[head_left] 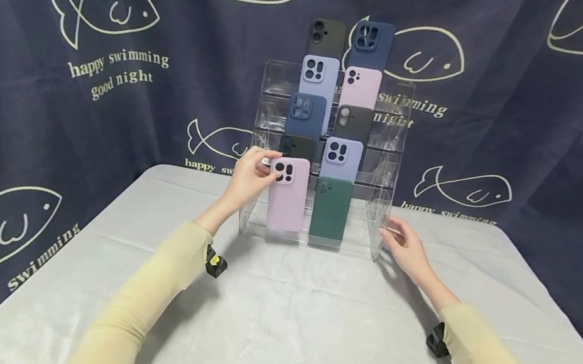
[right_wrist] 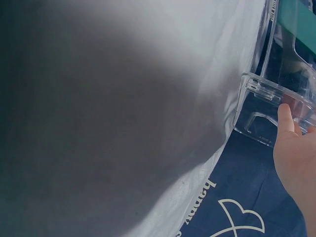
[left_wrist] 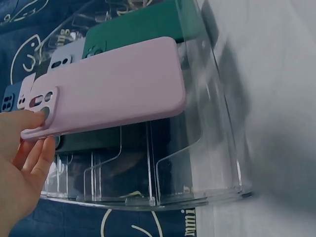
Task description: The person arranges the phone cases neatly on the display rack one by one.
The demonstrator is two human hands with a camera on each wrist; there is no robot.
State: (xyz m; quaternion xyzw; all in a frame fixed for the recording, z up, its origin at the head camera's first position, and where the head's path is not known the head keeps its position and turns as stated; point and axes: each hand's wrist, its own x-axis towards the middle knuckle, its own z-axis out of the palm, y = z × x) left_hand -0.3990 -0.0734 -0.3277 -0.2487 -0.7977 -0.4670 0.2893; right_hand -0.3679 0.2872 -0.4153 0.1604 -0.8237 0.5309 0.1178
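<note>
My left hand (head_left: 251,177) pinches a pink phone case (head_left: 287,203) by its upper left corner, thumb over the camera cutouts. The case stands upright at the lower left front of a clear tiered display stand (head_left: 358,243). Whether its bottom end rests in the tier, I cannot tell. In the left wrist view, the pink case (left_wrist: 113,84) covers part of a dark case behind it. Beside it on the lowest tier is a green phone case (head_left: 331,209). My right hand (head_left: 406,246) touches the stand's right side panel (right_wrist: 261,106) with fairly straight fingers.
Higher tiers hold two columns of cases, among them a lavender one (head_left: 342,159), a navy one (head_left: 371,45) and a black one (head_left: 328,36). A white cloth covers the table (head_left: 292,322). Behind hangs a dark blue curtain (head_left: 174,125) with fish drawings.
</note>
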